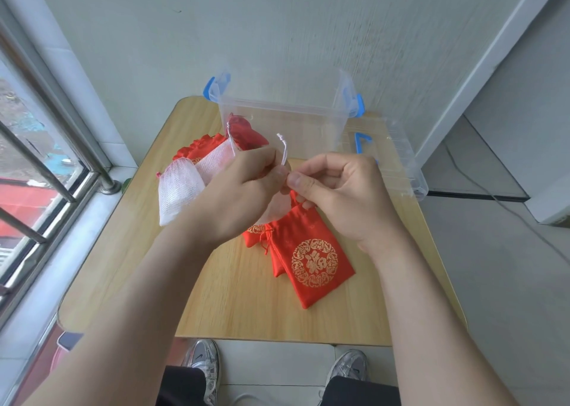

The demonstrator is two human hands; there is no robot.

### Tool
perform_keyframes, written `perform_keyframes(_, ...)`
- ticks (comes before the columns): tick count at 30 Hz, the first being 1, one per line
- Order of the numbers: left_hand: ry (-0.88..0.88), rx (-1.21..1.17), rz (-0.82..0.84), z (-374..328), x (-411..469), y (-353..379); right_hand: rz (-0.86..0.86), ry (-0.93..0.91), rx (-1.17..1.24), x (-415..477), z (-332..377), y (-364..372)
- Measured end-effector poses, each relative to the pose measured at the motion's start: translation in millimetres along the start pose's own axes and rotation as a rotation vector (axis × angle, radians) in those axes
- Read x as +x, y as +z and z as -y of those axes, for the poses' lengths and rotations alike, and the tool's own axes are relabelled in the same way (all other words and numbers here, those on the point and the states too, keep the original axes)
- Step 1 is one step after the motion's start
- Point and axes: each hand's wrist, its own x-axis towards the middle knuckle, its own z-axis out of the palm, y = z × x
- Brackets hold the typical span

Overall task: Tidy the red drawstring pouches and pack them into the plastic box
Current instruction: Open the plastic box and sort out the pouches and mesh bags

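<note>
pinching a white drawstring (283, 149) between them, left hand (243, 195) and right hand (348, 195) each show a closed fingertip grip above the counter (216, 297); red pouches (314, 260) lie beneath, near the plastic box (277, 109).

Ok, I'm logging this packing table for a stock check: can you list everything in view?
clear plastic box with blue latches: one, transparent, open, far end of table
clear plastic lid: one, transparent with blue latch, lying right of the box
red satin drawstring pouches with gold emblems: several, count unclear, red; stack mid-table, pile far left
white mesh bags: two, white, left, before the red pile
white drawstring cord: one, white, between the hands
light wooden table: one, tan, centre
barred window: one, grey bars, left edge
grey sneakers: two, grey, floor below
left hand: one, pinching the cord
right hand: one, pinching the cord
</note>
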Motion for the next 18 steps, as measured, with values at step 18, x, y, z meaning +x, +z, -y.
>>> perform_keyframes(18,-0.002,0.091,-0.173,-13,1,18,-0.002,0.004,0.003,5,2,15)
